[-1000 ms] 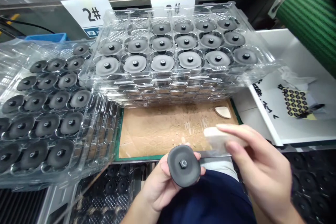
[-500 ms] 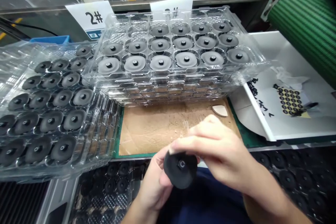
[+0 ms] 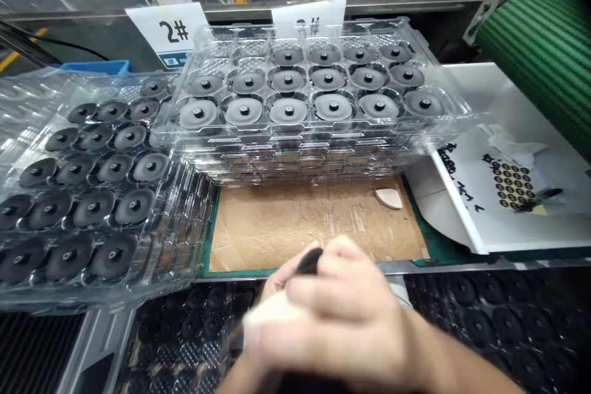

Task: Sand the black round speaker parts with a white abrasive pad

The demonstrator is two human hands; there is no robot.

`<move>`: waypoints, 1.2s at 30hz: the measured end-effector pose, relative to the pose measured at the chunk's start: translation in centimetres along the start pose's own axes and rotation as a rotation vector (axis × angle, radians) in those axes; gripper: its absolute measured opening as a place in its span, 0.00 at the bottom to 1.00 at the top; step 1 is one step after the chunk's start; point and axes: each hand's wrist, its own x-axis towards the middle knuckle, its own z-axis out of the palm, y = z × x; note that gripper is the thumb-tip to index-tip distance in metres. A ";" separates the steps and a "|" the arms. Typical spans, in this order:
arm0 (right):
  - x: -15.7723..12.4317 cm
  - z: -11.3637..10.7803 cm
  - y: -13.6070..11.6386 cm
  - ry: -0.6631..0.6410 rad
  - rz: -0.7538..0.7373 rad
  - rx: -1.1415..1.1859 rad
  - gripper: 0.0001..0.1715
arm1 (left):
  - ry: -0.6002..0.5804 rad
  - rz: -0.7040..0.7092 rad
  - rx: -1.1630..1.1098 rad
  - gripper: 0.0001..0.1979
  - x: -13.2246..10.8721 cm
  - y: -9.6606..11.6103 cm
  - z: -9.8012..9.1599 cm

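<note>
Both hands are blurred at the bottom middle of the head view. My left hand (image 3: 289,277) is shut on a black rubber disc with a central hex nut (image 3: 310,260), and only the disc's edge shows. My right hand (image 3: 346,314) lies over it and holds a white abrasive block (image 3: 272,320), smeared by motion, against the disc. The disc's face is hidden. Beyond them lies a brown cardboard sheet (image 3: 314,221) with a pale wedge-shaped offcut (image 3: 388,198) on it.
Stacked clear plastic trays (image 3: 295,132) of grey discs stand ahead, and a clear tray of black discs (image 3: 184,209) lies left. A "2#" card (image 3: 167,31) stands behind. At right are a white board (image 3: 462,209) with small discs and a green ribbed roller (image 3: 535,55).
My right hand has moved left and down over my left hand, carrying the white block. The black disc has turned edge-on and is now mostly hidden. The view has shifted slightly.
</note>
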 end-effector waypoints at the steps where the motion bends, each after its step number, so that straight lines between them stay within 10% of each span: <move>1: -0.3 0.3 1.1 0.036 0.086 0.005 0.16 | 0.032 0.028 -0.022 0.22 0.1 0.0 0.0; 4: -2.4 1.8 5.7 0.148 0.557 -0.044 0.14 | 0.196 0.137 -0.135 0.31 0.4 0.1 -0.5; 10: -8.9 6.0 10.4 0.074 0.694 -0.010 0.13 | 0.302 0.175 -0.229 0.29 0.8 0.9 -1.6; 16: -4.3 3.6 5.1 0.233 0.708 0.007 0.16 | 0.252 0.148 -0.210 0.28 0.8 0.6 -1.1; 21: 0.6 1.8 -0.5 0.124 0.272 0.029 0.14 | 0.137 0.057 -0.194 0.27 0.2 0.6 -1.2; 24: 1.1 1.6 -1.0 -0.128 0.312 0.053 0.12 | 0.142 0.034 -0.202 0.27 0.1 0.7 -1.3; 29: 0.8 1.8 -0.5 0.117 0.246 -0.079 0.15 | 0.047 -0.002 -0.208 0.27 0.3 1.0 -0.6; 36: -1.8 -1.3 -0.6 -0.033 0.328 -0.247 0.14 | -0.004 -0.062 -0.223 0.29 0.5 1.5 -0.1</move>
